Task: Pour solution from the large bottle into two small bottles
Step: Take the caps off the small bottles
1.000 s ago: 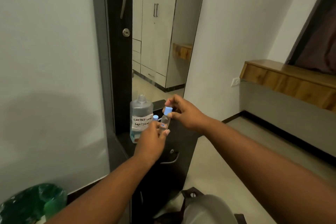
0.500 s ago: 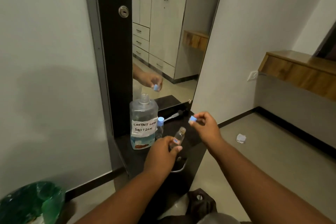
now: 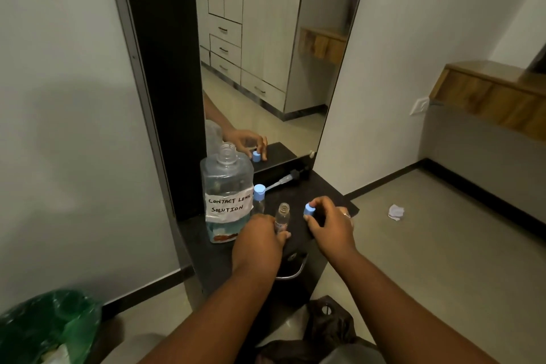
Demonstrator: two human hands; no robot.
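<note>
Label (image 3: 226,205) on large bottle (image 3: 226,195) reads "CONTACT LENS SOLUTION".

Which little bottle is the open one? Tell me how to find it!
Find the tall mirror with a black shelf under it. On the shelf stands a big bottle labelled "Contact Lens Solution", with two little bottles to its right. The open bottle is the one the left hand holds; it has no cap, while its neighbour wears a blue one.

Counting the bottles and caps now.
I'm seeing one large bottle (image 3: 227,195), two small bottles (image 3: 282,216) (image 3: 259,204), two blue caps (image 3: 309,210) (image 3: 259,191).
</note>
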